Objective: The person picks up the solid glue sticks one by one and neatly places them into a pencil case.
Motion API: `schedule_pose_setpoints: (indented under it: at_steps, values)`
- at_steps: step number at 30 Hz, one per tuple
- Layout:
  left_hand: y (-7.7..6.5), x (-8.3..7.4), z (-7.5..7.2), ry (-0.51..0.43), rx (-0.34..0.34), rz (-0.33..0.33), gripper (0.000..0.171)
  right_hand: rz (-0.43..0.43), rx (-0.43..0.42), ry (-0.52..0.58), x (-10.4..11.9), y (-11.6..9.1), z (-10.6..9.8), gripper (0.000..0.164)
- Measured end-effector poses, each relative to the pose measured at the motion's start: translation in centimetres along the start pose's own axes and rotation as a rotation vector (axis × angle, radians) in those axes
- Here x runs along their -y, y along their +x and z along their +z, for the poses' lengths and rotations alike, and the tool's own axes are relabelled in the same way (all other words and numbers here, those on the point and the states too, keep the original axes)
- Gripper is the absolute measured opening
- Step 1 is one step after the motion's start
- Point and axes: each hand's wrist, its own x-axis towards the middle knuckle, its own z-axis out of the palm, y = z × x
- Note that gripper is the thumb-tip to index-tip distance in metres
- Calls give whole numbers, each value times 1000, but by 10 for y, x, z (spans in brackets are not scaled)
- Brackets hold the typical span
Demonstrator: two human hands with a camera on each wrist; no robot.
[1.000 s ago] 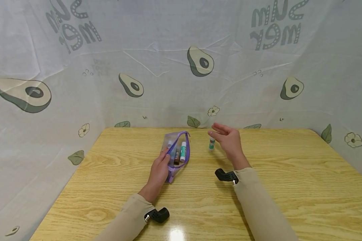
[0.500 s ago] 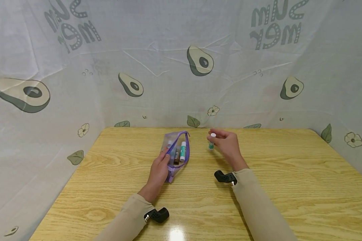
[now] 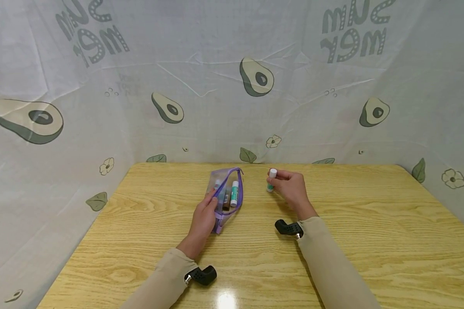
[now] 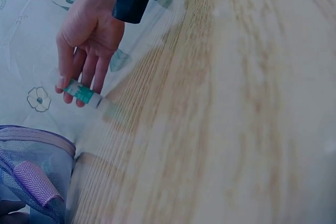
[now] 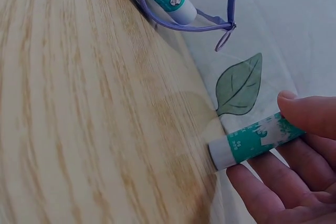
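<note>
My right hand (image 3: pixel 291 189) pinches a small glue stick (image 5: pixel 260 141), white-ended with a green label, between thumb and fingers. In the head view the glue stick stands nearly upright, its lower end close over the wood. To the left, my left hand (image 3: pixel 204 216) grips the near left side of a translucent mesh zip pouch (image 3: pixel 218 175) with purple edging. The pouch's zip gapes open towards the right. Inside lie another green-and-white glue stick (image 3: pixel 234 194) and a dark brown tube (image 3: pixel 227 201). A further white-and-blue item (image 3: pixel 217 184) shows dimly through the mesh.
The wooden table (image 3: pixel 255 266) runs back to a pale hanging cloth (image 3: pixel 209 141) printed with avocados, leaves and flowers. Each wrist wears a black camera mount, one on the left (image 3: pixel 203 275) and one on the right (image 3: pixel 288 227).
The right hand has lowered onto the glue stick; its fingers, raised above it a second ago, have closed around it. The left hand and pouch have stayed in place.
</note>
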Motion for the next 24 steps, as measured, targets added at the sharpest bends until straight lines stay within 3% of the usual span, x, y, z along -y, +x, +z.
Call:
schedule_pose_setpoints:
  at_steps: [11, 24]
  values:
    - [1, -1, 1, -16, -1, -2, 51, -9, -2, 18, 1, -1, 0, 48]
    - [0, -1, 0, -11, 4, -14, 52, -15, -38, -33, 6, -3, 3, 45]
